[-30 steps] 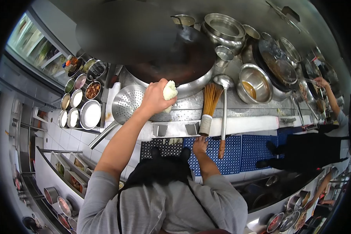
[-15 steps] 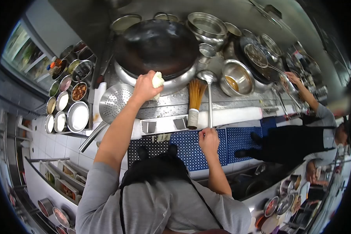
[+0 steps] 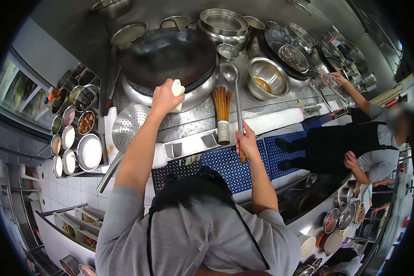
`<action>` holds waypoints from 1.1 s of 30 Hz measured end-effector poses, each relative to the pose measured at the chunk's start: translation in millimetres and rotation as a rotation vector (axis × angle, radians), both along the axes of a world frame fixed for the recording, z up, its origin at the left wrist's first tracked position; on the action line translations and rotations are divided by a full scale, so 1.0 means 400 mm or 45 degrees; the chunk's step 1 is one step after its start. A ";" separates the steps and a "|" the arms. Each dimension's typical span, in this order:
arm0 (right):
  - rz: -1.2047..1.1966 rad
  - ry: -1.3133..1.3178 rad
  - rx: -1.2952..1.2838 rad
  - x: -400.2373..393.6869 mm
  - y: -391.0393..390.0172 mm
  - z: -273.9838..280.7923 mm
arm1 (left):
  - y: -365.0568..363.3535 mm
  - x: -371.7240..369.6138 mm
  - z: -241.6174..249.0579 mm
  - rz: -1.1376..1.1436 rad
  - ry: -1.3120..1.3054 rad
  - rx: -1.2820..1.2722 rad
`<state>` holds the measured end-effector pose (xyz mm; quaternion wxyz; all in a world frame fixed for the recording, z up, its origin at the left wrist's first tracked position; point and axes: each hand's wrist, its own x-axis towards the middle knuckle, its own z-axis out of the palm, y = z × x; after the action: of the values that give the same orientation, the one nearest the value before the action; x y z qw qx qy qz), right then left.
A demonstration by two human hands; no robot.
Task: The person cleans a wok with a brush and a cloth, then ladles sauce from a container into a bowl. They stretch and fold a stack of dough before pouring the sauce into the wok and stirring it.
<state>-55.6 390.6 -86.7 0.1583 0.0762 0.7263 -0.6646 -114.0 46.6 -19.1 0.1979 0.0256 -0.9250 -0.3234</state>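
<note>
Wrapped round a pale cloth [image 3: 178, 88], my left hand [image 3: 165, 99] is at the near rim of a large dark wok [image 3: 168, 60], which sits on a round metal burner ring. My right hand [image 3: 247, 139] grips the handle of a long metal ladle [image 3: 238, 101]; its wooden end sticks out below the fist and its bowl points away from me. Between my hands a bamboo brush [image 3: 222, 112] stands at the counter's front edge. A perforated strainer [image 3: 129, 126] lies left of my left hand, partly behind my forearm.
A metal bowl with brown liquid [image 3: 268, 79] sits right of the ladle. Ingredient containers [image 3: 89, 152] line the left side. At the right, a co-worker [image 3: 377, 133] holds a strainer [image 3: 293, 58] over a second wok. Pots [image 3: 223, 25] stand behind.
The view has shifted. My right hand has raised the ladle off the counter's front area and turned its bowl slightly. The co-worker's other hand now shows before the apron.
</note>
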 end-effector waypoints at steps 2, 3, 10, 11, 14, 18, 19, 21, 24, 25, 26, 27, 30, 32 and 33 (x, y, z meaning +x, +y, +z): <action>-0.026 0.013 -0.017 -0.006 -0.021 0.004 | 0.000 0.001 0.003 0.007 -0.014 0.004; -0.064 0.008 0.018 -0.001 -0.032 0.005 | 0.002 -0.001 0.007 0.020 -0.016 0.010; -0.029 0.198 0.142 0.012 -0.077 0.165 | -0.002 -0.009 0.017 0.037 -0.097 -0.071; 0.007 0.261 0.115 0.005 -0.096 0.207 | -0.001 -0.006 0.020 0.037 -0.080 -0.045; 0.196 0.501 0.019 -0.044 -0.184 0.367 | -0.011 0.016 0.009 0.021 0.110 0.111; 0.469 0.678 -0.045 -0.194 -0.372 0.571 | -0.014 0.117 -0.014 -0.045 0.489 0.417; 0.550 0.701 -0.025 -0.254 -0.426 0.607 | -0.016 0.167 0.019 -0.064 0.292 0.704; 0.681 0.698 -0.062 -0.345 -0.559 0.704 | -0.026 0.264 0.030 -0.068 0.122 1.012; 0.766 0.726 0.001 -0.481 -0.775 0.803 | -0.074 0.392 -0.032 0.008 0.103 1.217; 0.756 0.719 0.008 -0.520 -0.849 0.824 | -0.092 0.438 -0.050 0.074 0.117 1.259; 0.773 0.708 0.070 -0.551 -0.917 0.847 | -0.109 0.490 -0.066 0.142 0.125 1.301; 0.786 0.697 0.134 -0.581 -0.981 0.870 | -0.124 0.542 -0.077 0.251 0.135 1.329; 0.793 0.660 0.280 -0.680 -1.128 0.894 | -0.148 0.695 -0.098 0.561 0.207 1.436; 0.805 0.633 0.345 -0.726 -1.209 0.892 | -0.161 0.788 -0.138 0.712 0.224 1.338; 0.809 0.619 0.369 -0.746 -1.234 0.892 | -0.153 0.823 -0.150 0.777 0.247 1.353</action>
<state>-354.0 -103.1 270.0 0.1669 -0.2887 0.8159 -0.4724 215.3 -14.8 -79.0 0.3248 0.3547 -0.5662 -0.6695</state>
